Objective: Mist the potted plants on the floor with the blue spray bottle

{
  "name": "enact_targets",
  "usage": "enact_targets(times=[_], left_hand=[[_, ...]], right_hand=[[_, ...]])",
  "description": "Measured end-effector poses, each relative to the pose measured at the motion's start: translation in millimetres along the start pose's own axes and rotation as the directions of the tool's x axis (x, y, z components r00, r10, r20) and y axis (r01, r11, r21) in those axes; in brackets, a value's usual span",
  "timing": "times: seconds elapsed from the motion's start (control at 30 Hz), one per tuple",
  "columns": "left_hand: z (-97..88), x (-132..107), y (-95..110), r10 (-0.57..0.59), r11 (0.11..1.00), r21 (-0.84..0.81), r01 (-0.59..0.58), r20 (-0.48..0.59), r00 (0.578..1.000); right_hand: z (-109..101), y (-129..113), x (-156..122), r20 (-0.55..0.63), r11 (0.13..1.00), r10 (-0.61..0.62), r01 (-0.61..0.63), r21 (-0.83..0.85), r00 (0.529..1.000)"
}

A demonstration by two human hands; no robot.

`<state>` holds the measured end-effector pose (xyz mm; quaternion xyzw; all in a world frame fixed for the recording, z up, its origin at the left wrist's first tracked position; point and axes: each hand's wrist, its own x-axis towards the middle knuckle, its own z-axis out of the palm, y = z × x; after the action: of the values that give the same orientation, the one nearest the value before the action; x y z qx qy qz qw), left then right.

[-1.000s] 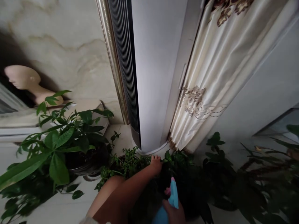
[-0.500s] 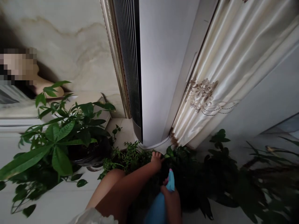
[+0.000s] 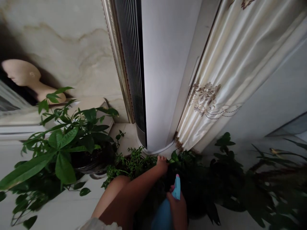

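Note:
My right hand [image 3: 178, 207] is wrapped round the neck of a blue spray bottle [image 3: 163, 215] with a light blue head and a pink nozzle tip and trigger. The nozzle points away from me, toward the dark foliage. Farther forward, my left hand [image 3: 162, 164] reaches in among the leaves, its fingers curled and their tips hidden. What it grips, if anything, I cannot make out. Just left of it grows a small-leaved potted plant [image 3: 134, 163]. Dark broad leaves [image 3: 189, 159] lie on its right side.
A tall white floor-standing air conditioner [image 3: 168, 80] rises behind the plants, beside a cream curtain [image 3: 216, 86]. At left are a large-leaved potted plant [image 3: 63, 143] and a mannequin head [image 3: 24, 73] on a ledge. More dark plants [image 3: 240, 185] fill the right. My bare knee [image 3: 117, 185] is below.
The spray bottle and my right hand have shifted slightly right. My left hand stays at the foliage, with its fingers looking a little more curled. The view has moved slightly.

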<state>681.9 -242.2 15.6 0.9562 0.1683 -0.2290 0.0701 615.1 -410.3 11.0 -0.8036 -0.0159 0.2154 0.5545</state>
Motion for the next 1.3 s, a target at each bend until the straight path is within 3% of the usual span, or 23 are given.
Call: enact_targets(times=[0.1, 0.2, 0.3, 0.43, 0.6, 0.87, 1.13, 1.3], left_hand=[[-21.1, 13.3, -6.4, -0.002, 1.0, -0.027, -0.002, -0.144, 0.99], [-38.6, 27.9, -10.9, 0.092, 0.994, -0.038, -0.105, -0.245, 0.965], [-47.5, 38.1, -11.4, 0.246, 0.967, -0.015, -0.255, -0.211, 0.946], [-50.2, 37.9, -9.2, 0.279, 0.96, 0.028, -0.278, -0.145, 0.949], [-32.8, 14.8, -13.8, 0.288, 0.958, 0.051, -0.283, -0.139, 0.948], [8.9, -5.1, -10.9, 0.106, 0.992, -0.07, -0.104, 0.022, 0.994], [19.4, 0.4, 9.6, -0.031, 0.993, -0.114, 0.04, 0.076, 0.997], [24.0, 2.3, 21.5, -0.112, 0.985, -0.126, 0.12, 0.064, 0.992]], right_hand=[[-3.7, 5.9, -3.7, -0.067, 0.995, -0.054, 0.059, 0.077, 0.996], [-7.8, 10.4, -4.2, -0.137, 0.986, -0.127, 0.14, 0.088, 0.982], [-12.6, 16.2, 1.4, -0.134, 0.985, -0.141, 0.153, 0.083, 0.981], [-16.7, 19.0, 9.7, -0.075, 0.981, -0.062, 0.074, 0.177, 0.995], [-12.1, 5.1, 9.4, 0.009, 0.965, -0.011, 0.008, 0.261, 1.0], [-0.6, -4.1, 6.8, -0.009, 0.959, -0.04, 0.041, 0.279, 0.999], [-1.1, -1.3, 8.5, 0.051, 0.979, 0.013, -0.023, 0.201, 0.999], [-2.8, -3.5, 7.4, 0.193, 0.988, 0.093, -0.114, 0.102, 0.977]])
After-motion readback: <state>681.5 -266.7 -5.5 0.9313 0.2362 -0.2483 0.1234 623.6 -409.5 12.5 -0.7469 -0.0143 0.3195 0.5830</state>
